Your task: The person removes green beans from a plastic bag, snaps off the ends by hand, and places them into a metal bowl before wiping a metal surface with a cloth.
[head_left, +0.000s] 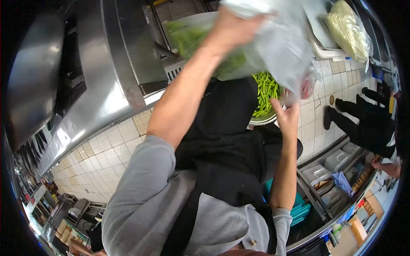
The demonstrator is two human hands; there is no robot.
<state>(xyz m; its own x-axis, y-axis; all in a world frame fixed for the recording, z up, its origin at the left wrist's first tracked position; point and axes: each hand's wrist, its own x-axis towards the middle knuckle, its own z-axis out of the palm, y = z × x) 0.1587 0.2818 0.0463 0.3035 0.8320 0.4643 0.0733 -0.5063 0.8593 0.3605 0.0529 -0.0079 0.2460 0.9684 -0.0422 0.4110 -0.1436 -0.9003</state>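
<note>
My left hand (238, 27) is closed on a crumpled clear plastic bag (282, 47) at the top of the view. My right hand (288, 115) is lower, at the bag's bottom end. Its thumb stands apart and its fingers, partly hidden, meet the film. Below the bag, a round metal bowl (263, 120) holds many slender green pods (265, 91), which look like chili peppers. Behind my left forearm lies a second clear bag (192, 36) with green vegetables inside; the forearm covers part of it.
Stainless steel equipment (100, 55) lines the left. A red-tinted plastic bag (308, 85) lies beyond the bowl on the tiled floor (316, 119). A yellowish bag (348, 30) rests on a white tray at upper right. Another person in dark clothes (367, 115) stands at right, beside a counter with containers (337, 160).
</note>
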